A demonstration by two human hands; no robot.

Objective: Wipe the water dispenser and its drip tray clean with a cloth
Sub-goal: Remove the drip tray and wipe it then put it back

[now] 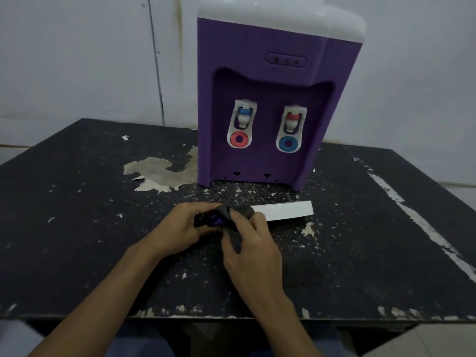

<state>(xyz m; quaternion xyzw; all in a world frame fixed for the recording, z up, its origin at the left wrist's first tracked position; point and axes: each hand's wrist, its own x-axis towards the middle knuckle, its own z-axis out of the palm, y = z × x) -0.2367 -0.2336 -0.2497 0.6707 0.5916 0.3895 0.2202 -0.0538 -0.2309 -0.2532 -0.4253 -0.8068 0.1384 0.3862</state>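
Note:
A purple water dispenser with a white top stands at the back of the table, two taps in its front recess. Its drip tray lies on the table in front of it, detached, showing a white face. My left hand grips the tray's left, dark purple end. My right hand holds a dark grey cloth bunched against that same end. The cloth covers part of the tray.
The black table top is worn, with peeled pale patches left of the dispenser and a scraped strip along the right edge. A grey wall stands close behind. The table's front edge runs just above my forearms.

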